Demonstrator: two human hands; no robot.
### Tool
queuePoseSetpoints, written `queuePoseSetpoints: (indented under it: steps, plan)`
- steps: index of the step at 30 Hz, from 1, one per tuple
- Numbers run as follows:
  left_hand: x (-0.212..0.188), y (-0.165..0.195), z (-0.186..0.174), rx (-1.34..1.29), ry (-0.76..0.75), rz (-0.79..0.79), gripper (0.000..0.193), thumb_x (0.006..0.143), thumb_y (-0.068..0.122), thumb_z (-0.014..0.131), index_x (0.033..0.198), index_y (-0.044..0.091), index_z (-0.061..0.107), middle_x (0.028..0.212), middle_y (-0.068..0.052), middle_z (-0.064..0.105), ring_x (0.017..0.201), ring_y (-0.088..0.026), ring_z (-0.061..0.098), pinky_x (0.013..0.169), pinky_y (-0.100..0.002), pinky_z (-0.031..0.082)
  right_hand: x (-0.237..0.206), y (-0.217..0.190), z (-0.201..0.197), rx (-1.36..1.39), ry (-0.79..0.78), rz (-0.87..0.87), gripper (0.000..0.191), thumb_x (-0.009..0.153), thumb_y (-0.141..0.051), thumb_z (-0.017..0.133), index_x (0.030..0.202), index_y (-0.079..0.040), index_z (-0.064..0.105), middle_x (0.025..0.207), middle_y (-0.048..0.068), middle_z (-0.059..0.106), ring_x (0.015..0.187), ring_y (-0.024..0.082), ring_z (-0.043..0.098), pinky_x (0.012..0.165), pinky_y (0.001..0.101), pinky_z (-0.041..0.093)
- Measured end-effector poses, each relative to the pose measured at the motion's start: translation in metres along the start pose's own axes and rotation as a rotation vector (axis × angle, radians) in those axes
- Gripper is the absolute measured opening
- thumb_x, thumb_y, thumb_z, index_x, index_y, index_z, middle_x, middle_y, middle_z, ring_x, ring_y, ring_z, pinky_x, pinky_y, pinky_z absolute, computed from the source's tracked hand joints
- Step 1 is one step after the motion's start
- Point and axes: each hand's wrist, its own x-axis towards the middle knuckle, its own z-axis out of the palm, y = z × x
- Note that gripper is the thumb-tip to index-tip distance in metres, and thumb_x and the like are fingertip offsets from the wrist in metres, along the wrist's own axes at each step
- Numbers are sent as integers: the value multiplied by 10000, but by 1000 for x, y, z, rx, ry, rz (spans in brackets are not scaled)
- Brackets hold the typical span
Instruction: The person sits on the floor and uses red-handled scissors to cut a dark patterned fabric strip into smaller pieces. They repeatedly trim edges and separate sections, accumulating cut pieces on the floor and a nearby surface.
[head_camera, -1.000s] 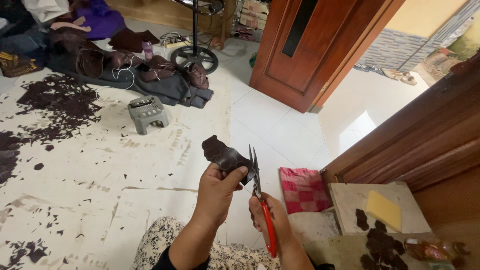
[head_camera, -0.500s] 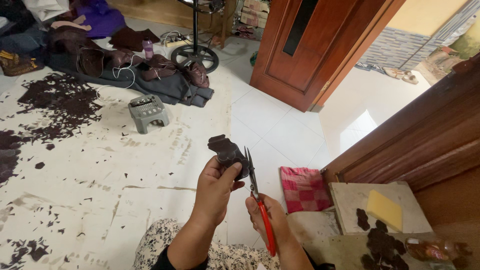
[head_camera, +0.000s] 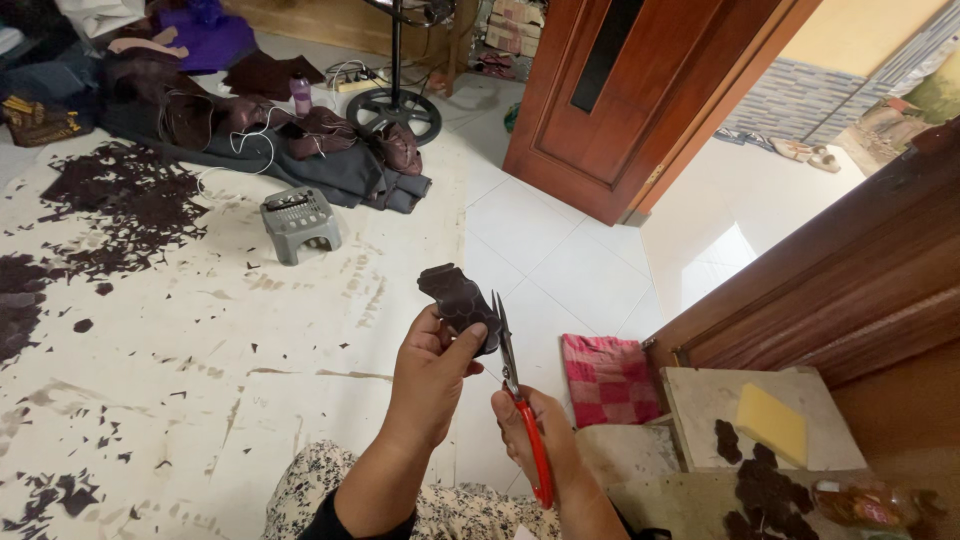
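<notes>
Floor scraps (head_camera: 110, 200) w/ grey stool (head_camera: 298, 222); red cloth (head_camera: 608, 378) beside hands.

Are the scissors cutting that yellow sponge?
No, the red-handled scissors in the right hand are at the dark leather piece held by the left hand; the yellow sponge lies apart on a board.

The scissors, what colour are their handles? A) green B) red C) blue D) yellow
B: the scissors in the right hand have red handles, with their blades pointing up beside the dark brown piece pinched in the left hand.
</notes>
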Motion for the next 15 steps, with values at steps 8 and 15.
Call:
queuePoseSetpoints:
  steps: [8,15]
  plan:
    - [1,1,0,-20,-38,86,312,950,62,673,1262,48,663,933,8,685,736,-45,540,618,-226,444,4,2,1,3,29,53,535,871,-590,672,804,-69,568,563,-40,473,432,59,424,394,230,359]
    - [0,12,-2,-14,39,-8,365,951,98,558,1313,89,599,1021,14,688,865,-65,628,743,-280,583,5,2,-5,-44,-3,30,567,866,-638,638,855,-76,566,588,-32,476,486,73,455,438,247,386]
